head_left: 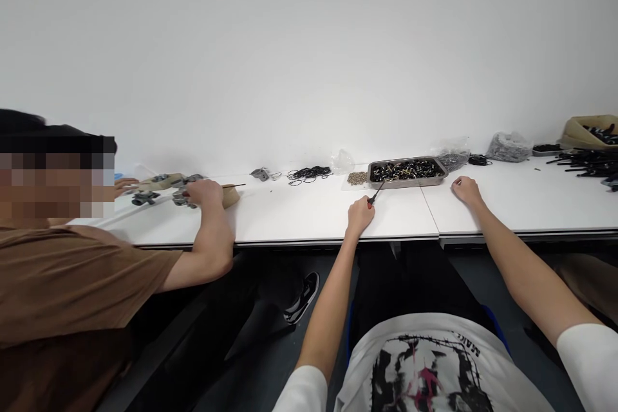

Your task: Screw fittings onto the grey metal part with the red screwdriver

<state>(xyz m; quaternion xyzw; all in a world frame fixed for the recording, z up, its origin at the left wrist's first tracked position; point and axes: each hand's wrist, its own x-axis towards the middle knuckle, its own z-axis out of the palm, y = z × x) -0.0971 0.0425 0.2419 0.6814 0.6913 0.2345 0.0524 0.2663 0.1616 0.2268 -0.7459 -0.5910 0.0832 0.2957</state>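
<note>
My left hand rests on the white table with its fingers closed round a small screwdriver that has a red and black handle; its tip points toward a grey metal tray full of small black parts. My right hand lies on the table just right of the tray, fingers curled loosely, with nothing visible in it. A small heap of brownish bits lies left of the tray.
A person in a brown shirt sits at my left, hands on grey parts. Black rubber rings, clear bags, a brown bag and black rods line the table's far side and right end.
</note>
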